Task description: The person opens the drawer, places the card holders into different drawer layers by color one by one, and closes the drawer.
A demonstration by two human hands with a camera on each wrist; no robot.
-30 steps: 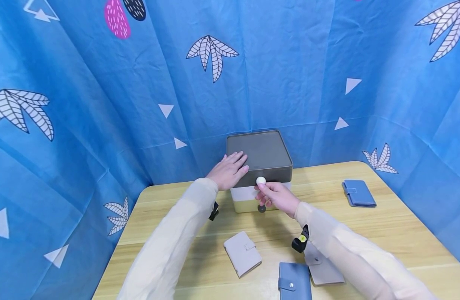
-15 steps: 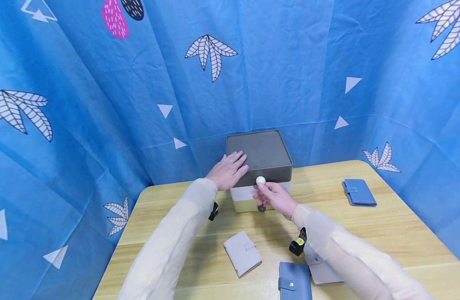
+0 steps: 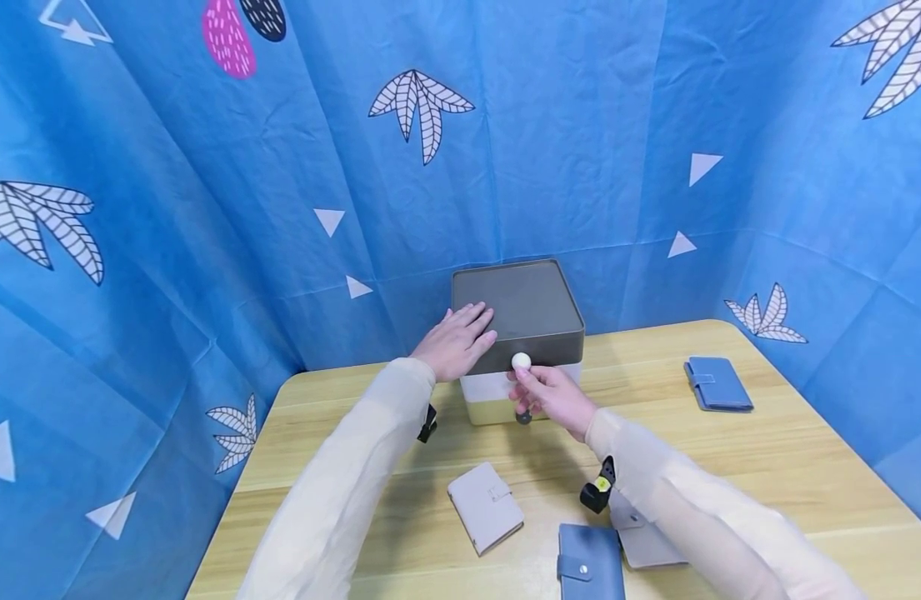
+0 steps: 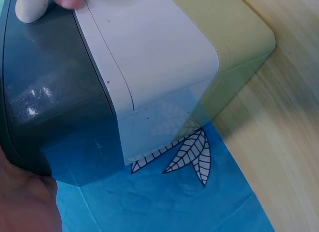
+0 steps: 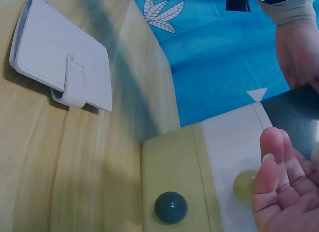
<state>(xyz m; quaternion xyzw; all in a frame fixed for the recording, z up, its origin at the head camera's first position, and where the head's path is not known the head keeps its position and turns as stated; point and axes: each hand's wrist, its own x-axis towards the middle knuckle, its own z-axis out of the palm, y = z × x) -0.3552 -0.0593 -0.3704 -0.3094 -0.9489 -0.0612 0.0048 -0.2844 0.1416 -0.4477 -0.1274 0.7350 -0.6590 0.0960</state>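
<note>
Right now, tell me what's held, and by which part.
The right hand seems to pinch the white knob at its lower side; the left hand rests on the box, gripping nothing.

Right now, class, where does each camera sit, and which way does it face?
Head: on the head, looks forward and down at the box; left grip, right grip, sleeves show.
Left wrist: worn there, faces the box's corner; both grips show partly.
Right wrist: worn there, faces the box's front; both grips show.
Shared: head and right wrist show the dark knob.
</note>
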